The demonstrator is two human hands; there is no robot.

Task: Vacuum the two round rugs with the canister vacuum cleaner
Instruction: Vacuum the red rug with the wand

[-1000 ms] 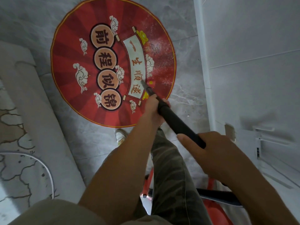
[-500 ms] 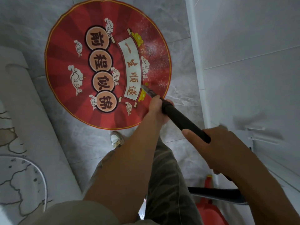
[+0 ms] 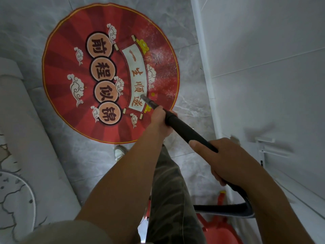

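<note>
A: A short, matt cloth pile is seen on the round red printed rug (image 3: pixel 66 71), with pale dusty specks along its right side.

B: The black vacuum wand (image 3: pixel 186 132) is finished in dull, smooth plastic; its tip looks metallic.

A: The grey marbled floor tiles (image 3: pixel 191 110) are seen as smooth, faintly glossy. The red canister (image 3: pixel 219 231) looks like shiny plastic.
</note>
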